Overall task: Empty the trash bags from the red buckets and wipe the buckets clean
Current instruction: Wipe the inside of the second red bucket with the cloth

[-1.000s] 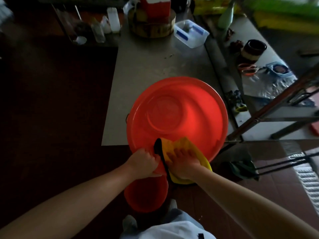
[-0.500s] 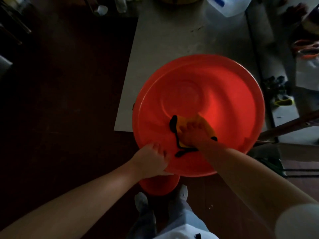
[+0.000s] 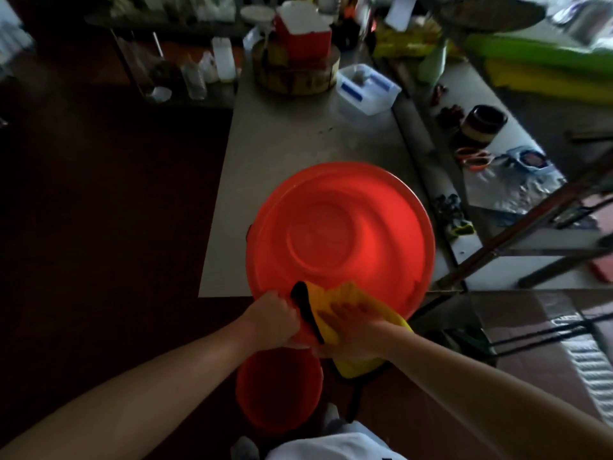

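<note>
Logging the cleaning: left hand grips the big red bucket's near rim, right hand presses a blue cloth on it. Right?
The head view shows the cloth is yellow, not blue. The left hand grips the big red bucket's near rim, and the right hand presses the yellow cloth on it.

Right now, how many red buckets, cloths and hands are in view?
Red buckets: 2 (large red bucket, small red bucket)
Yellow cloth: 1
Hands: 2 (left hand, right hand)
Total: 5
</note>
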`<state>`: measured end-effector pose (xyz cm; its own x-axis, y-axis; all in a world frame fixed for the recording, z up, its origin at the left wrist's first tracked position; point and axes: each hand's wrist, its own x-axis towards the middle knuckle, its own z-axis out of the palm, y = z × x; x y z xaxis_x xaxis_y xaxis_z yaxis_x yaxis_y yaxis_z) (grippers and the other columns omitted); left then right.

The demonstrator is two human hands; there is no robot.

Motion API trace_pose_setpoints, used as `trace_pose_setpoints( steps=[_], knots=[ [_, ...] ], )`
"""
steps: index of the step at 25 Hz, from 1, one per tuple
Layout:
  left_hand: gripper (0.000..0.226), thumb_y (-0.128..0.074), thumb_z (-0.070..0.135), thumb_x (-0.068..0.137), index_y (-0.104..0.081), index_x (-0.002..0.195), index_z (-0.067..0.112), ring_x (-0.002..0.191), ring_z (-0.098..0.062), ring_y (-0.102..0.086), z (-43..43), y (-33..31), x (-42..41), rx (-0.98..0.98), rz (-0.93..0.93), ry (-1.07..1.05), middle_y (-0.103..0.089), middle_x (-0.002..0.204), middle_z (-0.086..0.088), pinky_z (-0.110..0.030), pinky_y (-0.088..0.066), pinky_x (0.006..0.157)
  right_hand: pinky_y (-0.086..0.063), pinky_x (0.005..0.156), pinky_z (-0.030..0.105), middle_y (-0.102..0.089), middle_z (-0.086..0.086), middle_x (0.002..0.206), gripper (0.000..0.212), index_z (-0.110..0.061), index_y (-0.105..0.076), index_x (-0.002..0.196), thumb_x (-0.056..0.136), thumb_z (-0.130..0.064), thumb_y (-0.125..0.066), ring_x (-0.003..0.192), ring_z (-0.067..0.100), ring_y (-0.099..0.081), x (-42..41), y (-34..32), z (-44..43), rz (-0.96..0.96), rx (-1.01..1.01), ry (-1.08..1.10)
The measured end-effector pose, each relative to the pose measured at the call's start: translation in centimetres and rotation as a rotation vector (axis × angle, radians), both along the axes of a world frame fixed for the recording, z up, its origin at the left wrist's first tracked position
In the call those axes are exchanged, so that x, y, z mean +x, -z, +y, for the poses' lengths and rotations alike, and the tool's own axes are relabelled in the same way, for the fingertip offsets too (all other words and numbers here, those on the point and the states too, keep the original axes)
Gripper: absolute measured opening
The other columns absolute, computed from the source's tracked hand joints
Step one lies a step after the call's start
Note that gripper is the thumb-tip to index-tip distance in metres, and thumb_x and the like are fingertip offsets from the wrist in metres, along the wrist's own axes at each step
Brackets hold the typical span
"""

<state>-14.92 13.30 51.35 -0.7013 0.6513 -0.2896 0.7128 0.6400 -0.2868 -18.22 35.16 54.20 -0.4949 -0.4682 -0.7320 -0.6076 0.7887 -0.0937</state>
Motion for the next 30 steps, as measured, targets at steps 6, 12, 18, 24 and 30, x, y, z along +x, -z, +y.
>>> trace_pose_setpoints(
  steps=[6, 12, 18, 24, 30],
  knots=[
    [0.047, -0.052, 0.063, 0.082, -0.070, 0.073, 0.020, 0.071, -0.021, -0.065, -3.1, -2.4, -1.3, -0.085, 0.032, -0.008, -0.071, 0.073, 0.000, -0.042, -0.040, 0.093, -0.015, 0.123, 0.050, -0.017, 0.005, 0.167, 0.100, -0.038, -0.005, 0.160, 0.083, -0.070, -0.060, 0.152, 0.031, -0.020, 0.0, -0.2, 2.3, 0.257, 0.081, -0.137],
    [0.054, -0.068, 0.058, 0.078, -0.072, 0.115, 0.019, 0.132, -0.036, -0.049, -5.9, -6.2, -2.3, -0.340, 0.054, -0.144, -0.067, 0.123, -0.009, -0.066, 0.013, 0.116, -0.014, 0.122, 0.052, -0.026, 0.006, 0.163, 0.082, -0.039, -0.016, 0.158, 0.090, -0.043, -0.061, 0.149, 0.034, -0.026, -0.6, 0.1, 1.9, 0.385, 0.112, -0.204],
    [0.078, -0.041, 0.075, 0.088, -0.064, 0.124, 0.010, 0.116, -0.036, -0.056, 2.0, -0.9, 1.2, -0.003, -0.100, -0.295, -0.064, 0.123, -0.015, -0.051, -0.030, 0.107, -0.010, 0.123, 0.052, -0.017, 0.003, 0.167, 0.087, -0.041, -0.010, 0.159, 0.089, -0.050, -0.061, 0.152, 0.032, -0.018, -1.5, 0.6, 2.8, 0.352, 0.085, -0.198],
    [0.064, -0.040, 0.064, 0.097, -0.069, 0.098, 0.006, 0.097, -0.033, -0.065, 4.4, -0.9, 0.5, 0.008, -0.142, -0.239, -0.070, 0.103, -0.013, -0.040, -0.044, 0.086, -0.005, 0.122, 0.053, -0.009, 0.004, 0.169, 0.076, -0.038, -0.014, 0.160, 0.096, -0.076, -0.022, 0.155, 0.031, -0.007, -3.3, 1.9, 2.2, 0.127, 0.054, -0.016],
    [0.060, -0.054, 0.072, 0.085, -0.069, 0.070, 0.015, 0.068, -0.026, -0.064, 5.2, 0.0, -0.1, -0.019, -0.189, -0.231, -0.067, 0.073, -0.006, -0.035, -0.048, 0.068, -0.014, 0.120, 0.056, -0.022, 0.010, 0.165, 0.065, -0.033, -0.026, 0.157, 0.101, -0.058, -0.006, 0.151, 0.037, -0.019, -5.1, 7.4, -0.5, 0.271, -0.142, 0.094]
  ],
)
